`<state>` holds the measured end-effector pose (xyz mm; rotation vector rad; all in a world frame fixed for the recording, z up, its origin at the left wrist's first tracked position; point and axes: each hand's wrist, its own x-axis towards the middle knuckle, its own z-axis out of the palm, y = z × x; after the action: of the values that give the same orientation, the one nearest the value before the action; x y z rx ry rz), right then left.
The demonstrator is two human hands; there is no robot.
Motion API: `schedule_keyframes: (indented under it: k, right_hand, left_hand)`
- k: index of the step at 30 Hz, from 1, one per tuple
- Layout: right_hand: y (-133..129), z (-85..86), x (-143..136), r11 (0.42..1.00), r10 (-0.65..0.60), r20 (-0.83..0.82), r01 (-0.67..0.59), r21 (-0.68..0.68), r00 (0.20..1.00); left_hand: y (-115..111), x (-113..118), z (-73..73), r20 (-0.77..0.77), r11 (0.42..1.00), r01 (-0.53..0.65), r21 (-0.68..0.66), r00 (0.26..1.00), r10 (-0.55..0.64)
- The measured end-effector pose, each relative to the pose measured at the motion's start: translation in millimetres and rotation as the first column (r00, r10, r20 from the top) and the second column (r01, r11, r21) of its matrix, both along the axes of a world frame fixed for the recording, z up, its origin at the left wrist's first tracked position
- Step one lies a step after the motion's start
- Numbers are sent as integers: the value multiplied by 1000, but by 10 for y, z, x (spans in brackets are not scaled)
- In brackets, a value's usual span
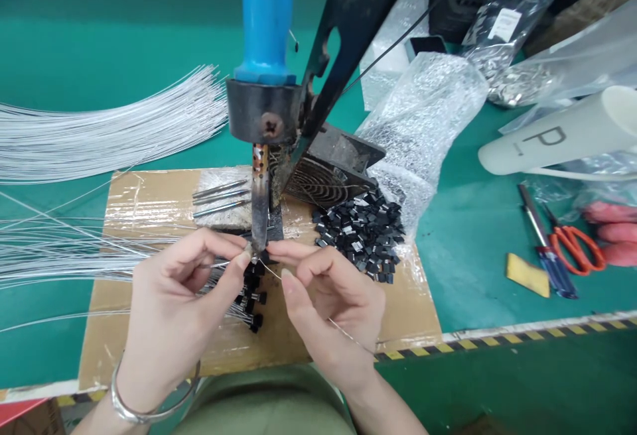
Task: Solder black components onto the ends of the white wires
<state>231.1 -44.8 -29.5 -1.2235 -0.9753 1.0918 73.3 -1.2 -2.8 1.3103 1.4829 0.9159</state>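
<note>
A soldering iron with a blue handle point(267, 30) hangs tip down in a black clamp point(263, 111), its tip between my hands. My left hand point(182, 296) pinches a grey wire close to the tip; the small part at the wire's end is mostly hidden by the fingers. Thin solder wire point(270, 269) runs from the tip through the thumb and fingers of my right hand point(333, 302), whose forefinger reaches to the tip. Wires with black connectors point(255, 321) lie under and beside my left hand. A pile of loose black connectors point(361, 233) is to the right.
Cardboard point(408, 315) covers the work area. A small fan point(323, 176) stands behind the iron. White wires point(99, 136) lie left. Bubble wrap point(423, 123), a white roll point(557, 133), a screwdriver point(555, 272), orange scissors point(572, 249) and a yellow sponge point(527, 276) are right.
</note>
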Motion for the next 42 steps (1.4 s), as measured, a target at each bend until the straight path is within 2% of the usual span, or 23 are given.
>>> schedule_keyframes:
  k: [19, 29, 35, 42]
  right_hand:
    - [-11, -16, -26, 1000, -28, 27, 28, 10, 999]
    - [-7, -11, -37, 999, -44, 23, 43, 14, 999]
    - [-2, -7, -29, 1000, -21, 37, 20, 15, 999]
    - [-3, -21, -32, 999, -43, 39, 42, 19, 998]
  left_hand:
    - [-1, 3, 6, 2, 1000, 5, -15, 1000, -5]
    - [-33, -9, -2, -47, 1000, -2, 27, 999, 3]
    - [-28, 0, 1, -35, 1000, -13, 15, 999, 14]
    - [-38, -8, -14, -38, 1000, 16, 21, 999, -15]
